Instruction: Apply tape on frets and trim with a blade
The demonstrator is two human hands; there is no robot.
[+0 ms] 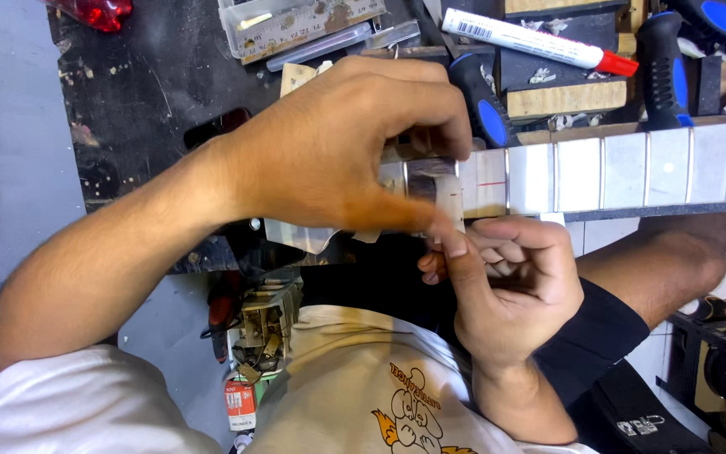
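A guitar neck (615,172) lies across the workbench, its fretboard covered in pale masking tape between the metal frets. My left hand (338,151) arches over the near end of the neck, fingertips pressing the taped fretboard. My right hand (506,277) comes from below the neck's edge. Its thumb and forefinger pinch a strip of masking tape (451,202) at the fretboard's lower edge. A thin red mark shows on the tape just right of my left fingers.
The dark, worn workbench (144,92) carries a white marker with a red cap (531,38), black-and-blue tool handles (661,67), wooden blocks (565,97), a ruler in a clear box (296,25) and a red object (94,10). Guitar parts (724,345) sit at lower right.
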